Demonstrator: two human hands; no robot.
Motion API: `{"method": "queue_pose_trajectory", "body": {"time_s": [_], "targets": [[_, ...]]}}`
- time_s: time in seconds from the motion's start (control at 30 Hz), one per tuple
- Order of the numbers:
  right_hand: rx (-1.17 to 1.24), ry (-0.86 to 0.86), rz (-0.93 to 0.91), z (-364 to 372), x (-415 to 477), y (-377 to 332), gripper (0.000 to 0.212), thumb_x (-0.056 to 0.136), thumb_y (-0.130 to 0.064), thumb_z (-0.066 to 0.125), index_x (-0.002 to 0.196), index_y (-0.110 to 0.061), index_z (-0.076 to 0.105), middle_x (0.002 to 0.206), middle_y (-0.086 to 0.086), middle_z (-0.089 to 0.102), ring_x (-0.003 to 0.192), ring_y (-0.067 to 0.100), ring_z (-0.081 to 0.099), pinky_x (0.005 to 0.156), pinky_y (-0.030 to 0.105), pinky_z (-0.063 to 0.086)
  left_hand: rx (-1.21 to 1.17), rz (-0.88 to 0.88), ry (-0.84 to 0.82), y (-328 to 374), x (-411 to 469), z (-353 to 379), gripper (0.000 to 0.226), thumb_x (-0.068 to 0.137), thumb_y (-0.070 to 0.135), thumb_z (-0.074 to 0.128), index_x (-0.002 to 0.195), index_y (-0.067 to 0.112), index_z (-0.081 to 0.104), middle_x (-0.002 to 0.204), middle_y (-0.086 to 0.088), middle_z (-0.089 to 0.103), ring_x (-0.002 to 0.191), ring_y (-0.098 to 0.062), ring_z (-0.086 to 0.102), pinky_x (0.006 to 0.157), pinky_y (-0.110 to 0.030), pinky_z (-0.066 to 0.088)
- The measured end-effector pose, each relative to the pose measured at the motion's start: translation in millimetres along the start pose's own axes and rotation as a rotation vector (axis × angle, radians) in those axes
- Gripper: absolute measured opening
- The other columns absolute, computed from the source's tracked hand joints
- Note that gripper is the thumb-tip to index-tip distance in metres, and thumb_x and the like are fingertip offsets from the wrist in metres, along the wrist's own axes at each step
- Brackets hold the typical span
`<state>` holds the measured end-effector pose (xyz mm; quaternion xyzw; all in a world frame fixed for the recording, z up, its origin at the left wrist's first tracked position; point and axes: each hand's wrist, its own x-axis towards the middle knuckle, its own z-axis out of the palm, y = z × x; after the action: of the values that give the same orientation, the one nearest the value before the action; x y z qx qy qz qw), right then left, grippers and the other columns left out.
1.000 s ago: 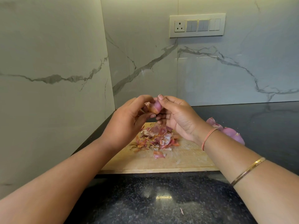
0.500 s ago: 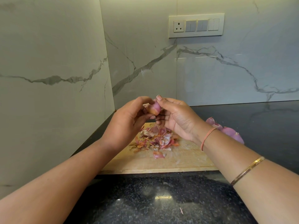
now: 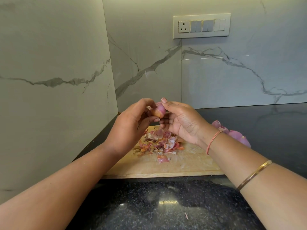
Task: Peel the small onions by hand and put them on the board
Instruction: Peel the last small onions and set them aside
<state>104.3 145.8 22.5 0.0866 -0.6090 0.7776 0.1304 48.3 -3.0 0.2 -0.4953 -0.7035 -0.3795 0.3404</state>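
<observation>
A small pink onion (image 3: pixel 159 110) with some brown skin left on its lower side is held up above the wooden board (image 3: pixel 182 165). My left hand (image 3: pixel 131 125) pinches it from the left, thumb underneath. My right hand (image 3: pixel 181 122) grips it from the right, thumb on top. Below the hands a heap of pink and orange onion skins (image 3: pixel 160 141) lies on the board. Peeled onions (image 3: pixel 235 134) show behind my right wrist, at the board's right end; their exact resting place is hidden.
The board lies on a black speckled counter (image 3: pixel 166 205) in a corner of marble walls (image 3: pixel 49 80). A switch panel (image 3: pixel 201 26) is on the back wall. A skin scrap (image 3: pixel 186 216) lies near the front.
The onion has turned a little between my fingers, so more brown skin faces me. Both hands stay in the same place above the board.
</observation>
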Motion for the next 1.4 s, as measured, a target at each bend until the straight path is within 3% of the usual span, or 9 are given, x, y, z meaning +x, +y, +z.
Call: {"method": "queue_pose_trajectory", "body": {"time_s": [0.1, 0.37, 0.53, 0.77, 0.87, 1.0, 1.2, 1.3, 1.4], "targets": [[0.036, 0.001, -0.003, 1.1, -0.1, -1.7, 0.02, 0.095, -0.024, 0.053, 0.087, -0.006, 0.06, 0.073, 0.013, 0.056, 0.06, 0.018, 0.051, 0.049, 0.021, 0.048, 0.077, 0.045, 0.041, -1.0, 0.2, 1.3, 0.008, 0.087, 0.018, 0.061, 0.094, 0.017, 0.056, 0.084, 0.015, 0.052, 0.081, 0.001, 0.051, 0.067, -0.01, 0.041], [-0.002, 0.011, 0.011, -0.1, -1.1, 0.1, 0.022, 0.094, -0.023, 0.054, 0.08, -0.007, 0.061, 0.072, 0.011, 0.059, 0.06, 0.018, 0.051, 0.049, 0.022, 0.048, 0.006, -0.024, -0.018, 1.8, -0.1, -0.4, 0.03, 0.088, 0.014, 0.064, 0.108, 0.029, 0.048, 0.089, 0.017, 0.059, 0.084, -0.003, 0.061, 0.073, -0.027, 0.054], [0.034, 0.025, 0.028, 0.8, -1.2, -1.9, 0.02, 0.094, -0.023, 0.055, 0.088, -0.006, 0.061, 0.07, 0.011, 0.057, 0.059, 0.017, 0.051, 0.049, 0.021, 0.048, 0.115, 0.044, 0.037, 0.0, -0.4, 1.0, 0.024, 0.086, 0.01, 0.064, 0.094, 0.029, 0.051, 0.085, 0.015, 0.054, 0.08, 0.003, 0.053, 0.068, -0.008, 0.042], [0.02, 0.01, 0.022, 0.9, -2.1, -1.3, 0.02, 0.094, -0.023, 0.055, 0.083, -0.008, 0.063, 0.079, 0.013, 0.061, 0.062, 0.018, 0.051, 0.049, 0.022, 0.048, 0.104, 0.039, -0.013, 5.7, -0.5, 0.2, 0.036, 0.09, 0.01, 0.06, 0.116, 0.032, 0.046, 0.097, 0.005, 0.061, 0.087, -0.011, 0.061, 0.073, -0.037, 0.054], [0.029, 0.019, 0.03, 1.2, -2.5, -1.6, 0.021, 0.094, -0.023, 0.055, 0.08, -0.01, 0.064, 0.073, 0.01, 0.061, 0.06, 0.016, 0.052, 0.05, 0.022, 0.049, 0.082, 0.038, -0.01, 5.1, -0.8, 0.2, 0.032, 0.091, 0.009, 0.059, 0.109, 0.032, 0.046, 0.095, 0.012, 0.057, 0.087, -0.008, 0.06, 0.073, -0.034, 0.054], [0.05, 0.027, 0.038, 1.1, -2.4, -2.6, 0.02, 0.093, -0.024, 0.056, 0.086, -0.007, 0.063, 0.074, 0.012, 0.058, 0.06, 0.016, 0.052, 0.05, 0.021, 0.05, 0.135, 0.052, 0.024, 3.9, -1.0, 0.0, 0.032, 0.088, 0.005, 0.062, 0.098, 0.033, 0.05, 0.089, 0.019, 0.051, 0.084, 0.003, 0.053, 0.071, -0.01, 0.044], [0.023, 0.02, 0.04, -0.6, -1.5, -0.1, 0.022, 0.093, -0.023, 0.056, 0.08, -0.007, 0.061, 0.082, 0.014, 0.061, 0.063, 0.018, 0.053, 0.05, 0.021, 0.05, 0.099, 0.0, -0.014, 5.7, -0.6, 0.6, 0.038, 0.089, 0.01, 0.062, 0.115, 0.032, 0.045, 0.093, 0.007, 0.063, 0.085, -0.01, 0.063, 0.072, -0.037, 0.055], [0.034, 0.015, 0.045, -0.9, -2.0, 0.0, 0.023, 0.094, -0.023, 0.055, 0.077, -0.008, 0.063, 0.081, 0.013, 0.062, 0.063, 0.018, 0.054, 0.052, 0.022, 0.051, 0.076, 0.005, -0.01, 4.1, -1.0, 0.7, 0.034, 0.09, 0.007, 0.061, 0.11, 0.031, 0.049, 0.097, 0.007, 0.064, 0.087, -0.008, 0.064, 0.075, -0.034, 0.056], [0.059, 0.017, 0.045, -0.7, -2.5, -1.3, 0.023, 0.094, -0.023, 0.056, 0.08, -0.006, 0.062, 0.076, 0.013, 0.059, 0.061, 0.017, 0.054, 0.053, 0.021, 0.052, 0.139, 0.031, 0.024, 2.1, -0.9, 0.6, 0.03, 0.088, 0.005, 0.062, 0.101, 0.03, 0.052, 0.091, 0.012, 0.058, 0.082, 0.001, 0.056, 0.071, -0.015, 0.047]]}}
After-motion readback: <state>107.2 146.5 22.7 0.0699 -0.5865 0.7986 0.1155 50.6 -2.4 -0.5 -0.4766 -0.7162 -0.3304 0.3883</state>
